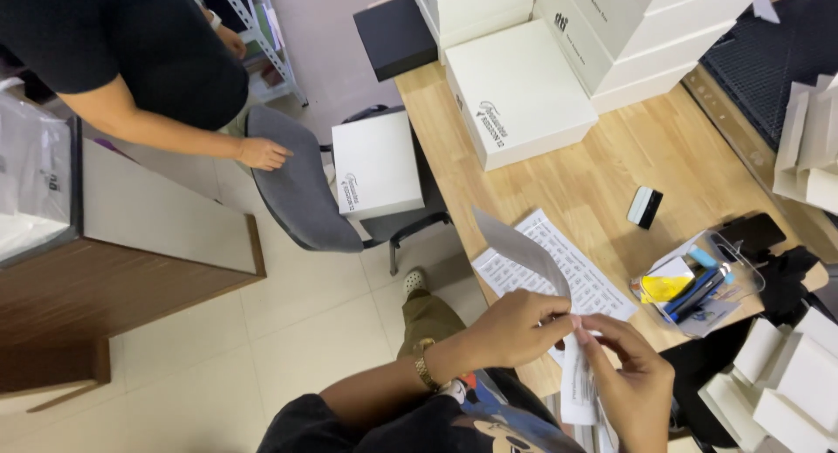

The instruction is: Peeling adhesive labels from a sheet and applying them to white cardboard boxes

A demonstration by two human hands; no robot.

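White paper, thin and limp: a narrow strip (578, 379) hangs between both hands at the near edge of the wooden table (611, 169). Left hand (517, 329), gold watch at the wrist, pinches the strip's top between thumb and fingertips. Right hand (633, 387) pinches the same spot from the other side, fingers curled lower along the strip. Both hands closed on paper, neither free.

Handling, judged: very light, no stiffness, tears easily, curls under its own weight. Looks like a label or backing being peeled, though I cannot tell which layer is which. Best grip is a fingertip pinch at a corner or edge; a grip at the middle would crease it.

Just beyond the hands, a grey curled sheet (517, 248) stands up off a printed sheet (567, 265) lying flat on the table. Right of that sheet, a clear tray of pens (698, 283). Farther in on the table, a small black-and-white block (644, 206), then a flat white box (517, 91) and stacked white boxes (628, 25) at the far end.

Left of the table, a grey chair (301, 187) carrying another white box (377, 165); a second person's hand (262, 154) rests on the chair back.
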